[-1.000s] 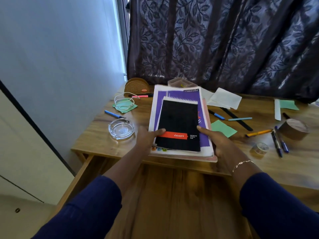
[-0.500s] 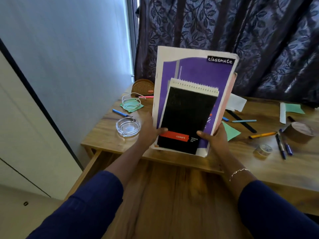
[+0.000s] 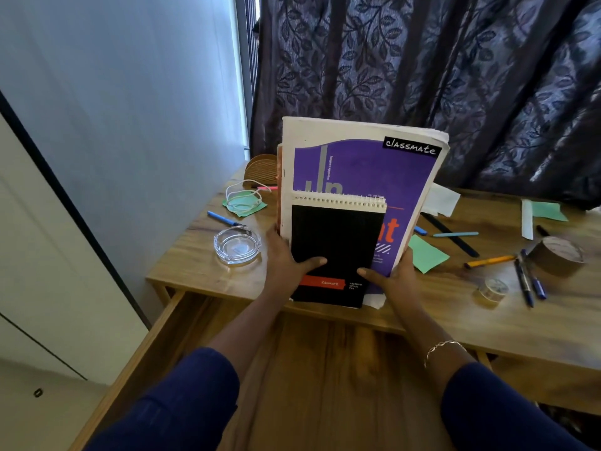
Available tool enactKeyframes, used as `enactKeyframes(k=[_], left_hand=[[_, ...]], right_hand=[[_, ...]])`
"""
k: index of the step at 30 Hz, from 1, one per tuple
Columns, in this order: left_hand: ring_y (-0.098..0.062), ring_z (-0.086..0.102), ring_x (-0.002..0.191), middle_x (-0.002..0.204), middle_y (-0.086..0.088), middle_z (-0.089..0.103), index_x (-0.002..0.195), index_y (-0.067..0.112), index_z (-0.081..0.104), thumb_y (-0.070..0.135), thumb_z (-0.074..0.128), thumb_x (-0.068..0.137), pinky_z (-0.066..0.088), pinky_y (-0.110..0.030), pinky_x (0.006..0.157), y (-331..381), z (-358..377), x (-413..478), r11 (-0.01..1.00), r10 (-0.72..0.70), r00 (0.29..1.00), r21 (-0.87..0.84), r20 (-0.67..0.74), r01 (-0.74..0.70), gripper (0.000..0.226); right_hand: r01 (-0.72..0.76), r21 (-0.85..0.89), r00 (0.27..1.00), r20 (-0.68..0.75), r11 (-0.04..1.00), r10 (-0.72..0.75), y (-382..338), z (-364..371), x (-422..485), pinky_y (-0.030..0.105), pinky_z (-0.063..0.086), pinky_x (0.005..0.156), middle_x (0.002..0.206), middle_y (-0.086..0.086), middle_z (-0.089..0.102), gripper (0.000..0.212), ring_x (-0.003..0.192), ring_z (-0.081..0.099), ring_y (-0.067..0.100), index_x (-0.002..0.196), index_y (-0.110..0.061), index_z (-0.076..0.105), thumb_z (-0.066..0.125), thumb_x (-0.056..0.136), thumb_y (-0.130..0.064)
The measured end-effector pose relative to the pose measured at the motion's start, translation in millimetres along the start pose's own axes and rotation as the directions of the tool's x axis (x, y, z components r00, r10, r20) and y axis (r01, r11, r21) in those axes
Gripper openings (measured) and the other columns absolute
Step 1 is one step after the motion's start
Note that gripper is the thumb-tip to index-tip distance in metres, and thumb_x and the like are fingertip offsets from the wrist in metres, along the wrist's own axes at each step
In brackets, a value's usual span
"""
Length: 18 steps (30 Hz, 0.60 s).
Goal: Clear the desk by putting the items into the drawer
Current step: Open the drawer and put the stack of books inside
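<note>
I see a wooden surface with its wide drawer open just below the near edge. A stack is held upright over that edge: a large purple notebook with a smaller black spiral pad in front. I would keep the stack squared, tip it toward me and lower it flat into the drawer, so the pad cannot slip. The left hand grips the stack's left side, thumb curled across the pad. The right hand grips the right side likewise. A glass ashtray and pens lie scattered.
</note>
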<state>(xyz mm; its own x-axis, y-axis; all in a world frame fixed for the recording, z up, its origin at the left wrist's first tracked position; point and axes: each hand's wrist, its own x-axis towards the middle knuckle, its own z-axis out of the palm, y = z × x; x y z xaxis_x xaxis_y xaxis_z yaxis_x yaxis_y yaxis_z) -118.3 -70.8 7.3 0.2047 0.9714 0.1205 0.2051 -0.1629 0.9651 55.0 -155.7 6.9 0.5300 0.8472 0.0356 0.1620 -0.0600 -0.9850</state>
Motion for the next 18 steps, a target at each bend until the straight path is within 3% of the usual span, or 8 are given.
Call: enactKeyframes(k=[4,8,13,18], left_hand=[[-0.022,0.044,0.127,0.136,-0.006,0.045,0.128,0.016,0.022,0.016,0.080,0.070,0.046,-0.041,0.100,1,0,3,1.000,-0.009,1.000,0.011,0.011,0.009,0.082],[-0.025,0.047,0.125,0.133,-0.006,0.048,0.124,0.016,0.025,0.020,0.080,0.069,0.047,-0.046,0.098,8,-6,2,0.998,-0.022,1.000,0.056,0.012,0.022,0.078],[-0.025,0.039,0.131,0.140,-0.007,0.041,0.132,0.009,0.023,0.017,0.079,0.070,0.040,-0.035,0.099,29,-34,-8,0.989,-0.040,0.997,0.146,0.072,0.030,0.084],[-0.026,0.035,0.134,0.145,-0.005,0.035,0.141,0.014,0.015,0.020,0.081,0.068,0.036,-0.038,0.103,44,-72,-34,0.953,-0.160,0.982,0.275,0.105,0.126,0.099]], right_hand=[[-0.010,-0.017,0.999,-0.038,1.000,0.009,0,1,0,0.031,0.049,0.077,0.122,0.001,0.051,0.066,0.108,0.051,0.015,0.132,-0.012,0.034,0.071,0.077,-0.009],[-0.021,-0.068,0.995,-0.098,0.997,0.015,-4,3,-3,0.035,0.049,0.079,0.129,0.008,0.053,0.065,0.110,0.053,0.020,0.131,-0.010,0.038,0.073,0.075,-0.013],[-0.044,-0.069,0.998,-0.054,0.997,0.040,-23,5,-24,0.038,0.050,0.080,0.124,0.008,0.056,0.065,0.104,0.056,0.020,0.127,-0.009,0.043,0.077,0.071,-0.014],[-0.155,0.077,0.988,0.002,0.985,0.155,-31,22,-75,0.049,0.052,0.086,0.117,0.006,0.060,0.060,0.101,0.060,0.022,0.114,-0.020,0.043,0.079,0.067,-0.013]])
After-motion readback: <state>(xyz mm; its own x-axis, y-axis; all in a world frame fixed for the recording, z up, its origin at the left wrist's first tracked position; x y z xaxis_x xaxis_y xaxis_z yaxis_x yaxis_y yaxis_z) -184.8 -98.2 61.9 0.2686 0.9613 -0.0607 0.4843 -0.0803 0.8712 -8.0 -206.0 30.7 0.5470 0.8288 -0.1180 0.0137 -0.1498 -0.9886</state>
